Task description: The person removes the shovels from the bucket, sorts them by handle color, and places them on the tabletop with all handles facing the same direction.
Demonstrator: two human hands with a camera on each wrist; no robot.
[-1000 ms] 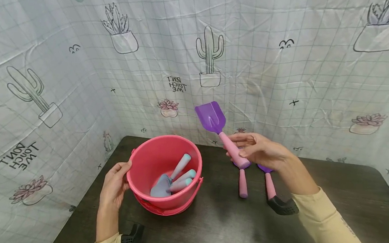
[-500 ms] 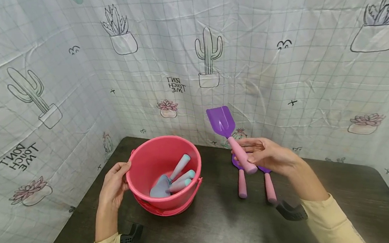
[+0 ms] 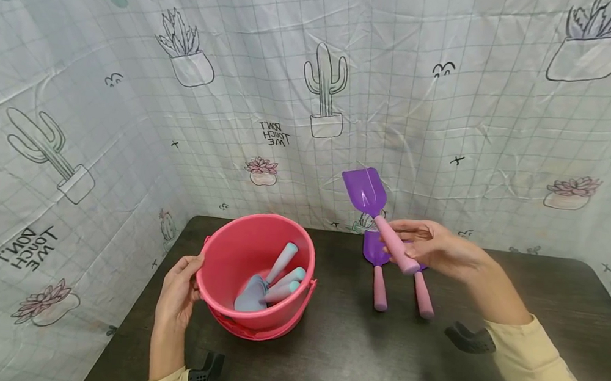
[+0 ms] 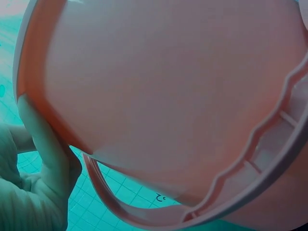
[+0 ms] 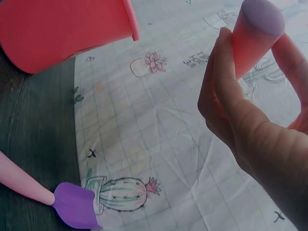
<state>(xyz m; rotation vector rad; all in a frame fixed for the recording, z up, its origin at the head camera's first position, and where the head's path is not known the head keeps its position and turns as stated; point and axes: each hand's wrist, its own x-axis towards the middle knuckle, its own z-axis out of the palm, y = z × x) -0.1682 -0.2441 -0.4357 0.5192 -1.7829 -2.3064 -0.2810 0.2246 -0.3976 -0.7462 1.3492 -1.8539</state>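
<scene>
My left hand (image 3: 176, 291) grips the rim of a pinkish-red toy bucket (image 3: 221, 259) at its left side, thumb over the edge. The left wrist view shows those fingers against the bucket's outer wall (image 4: 159, 91), near its hanging bail. Inside the bucket lie several grey-blue toy tools with pale handles (image 3: 283, 263) tipped in turquoise. To the right, my right hand (image 3: 438, 249) pinches the pink handle of a toy shovel (image 3: 366, 190), its purple blade raised up and leftward. In the right wrist view the handle's end (image 5: 262, 19) stands between thumb and fingers.
Two more purple shovels with pink handles lie on the dark table (image 3: 333, 359), one left (image 3: 379, 288) and one right (image 3: 424, 295), the latter's blade mostly hidden behind my right hand. A cactus-print curtain (image 3: 263, 57) hangs behind and along the left.
My right hand has carried the shovel rightward and slightly down, away from the bucket, and the left lying shovel's blade has come into view. My left hand stays on the rim.
</scene>
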